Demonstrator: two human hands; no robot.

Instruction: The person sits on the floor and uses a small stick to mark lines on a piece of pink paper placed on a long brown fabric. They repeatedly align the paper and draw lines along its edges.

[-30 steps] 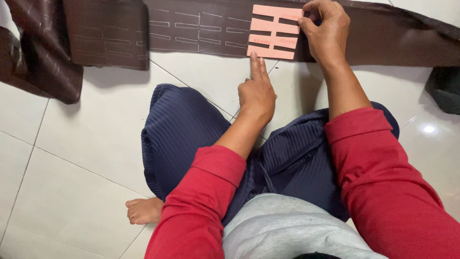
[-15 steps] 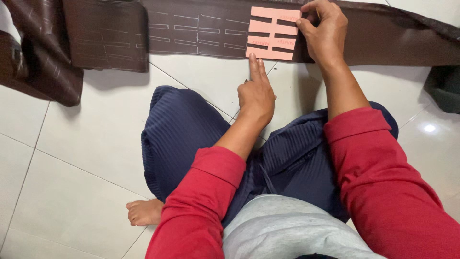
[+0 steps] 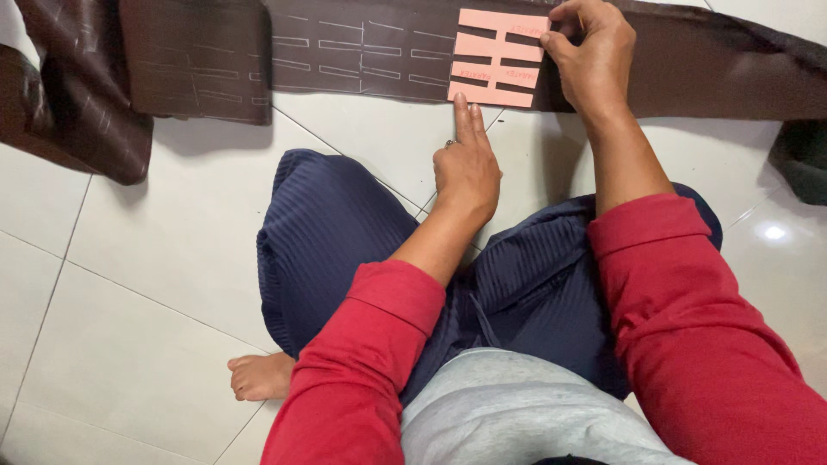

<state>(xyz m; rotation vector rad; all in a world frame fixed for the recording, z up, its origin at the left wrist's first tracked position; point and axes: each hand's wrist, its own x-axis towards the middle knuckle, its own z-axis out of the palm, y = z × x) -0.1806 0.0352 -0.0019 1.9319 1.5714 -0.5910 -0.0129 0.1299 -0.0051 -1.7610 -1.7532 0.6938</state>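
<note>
The right hand (image 3: 594,65) covers the pink template's (image 3: 498,58) right edge. The brown cloth (image 3: 362,52) runs off the top, left and right edges. A dark thing (image 3: 801,159) is cut off at right.

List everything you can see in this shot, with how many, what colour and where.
fabric strip: one, dark brown with pale chalk slot marks, stretched along the top, bunched at the far left
slotted template: one, pink card, lying on the strip at top centre
dark object: one, blackish, right edge, cut off by the frame, kind unclear
floor tiles: white, glossy, under everything
trousers: dark blue, ribbed, centre
shirt: grey body, red sleeves, bottom
bare foot: one, lower left
left hand: forefinger pressing the template's lower edge
right hand: at the template's right edge, fingers closed; what they hold cannot be seen
</note>
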